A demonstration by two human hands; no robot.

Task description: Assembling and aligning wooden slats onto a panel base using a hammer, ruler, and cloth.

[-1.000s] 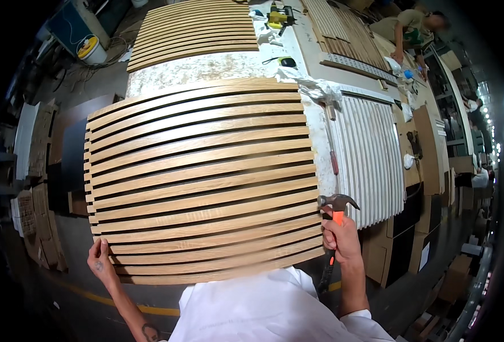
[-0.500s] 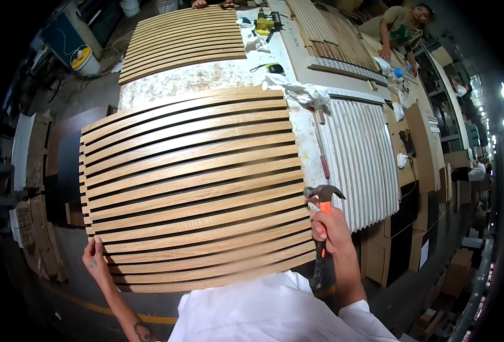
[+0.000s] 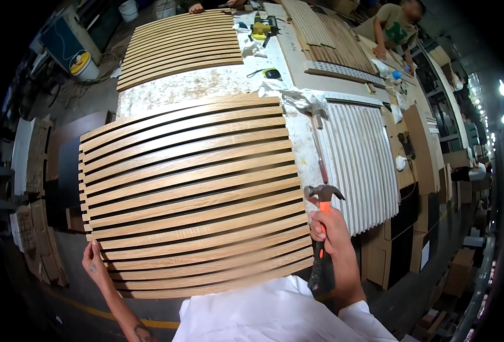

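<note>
A large slatted wood panel, light oak strips with dark gaps between them, lies flat in front of me. My left hand grips its left edge near the front corner, some fingers hidden at the edge. In my right hand, just off the panel's right edge, is a claw hammer with an orange and black handle. The fingers wrap round the handle, and the metal head points away from me. Another hammer with a reddish grip lies on the table strip right of the panel.
Right of that strip sits a white ribbed panel. Beyond lie another slatted panel, crumpled white plastic, a tape measure and a yellow-black power tool. A co-worker leans at the far right; another person's hands touch the far panel.
The view has shifted slightly, with the far panel sitting a little lower and further left. Both my hands keep their holds; the hammer has hardly moved.
</note>
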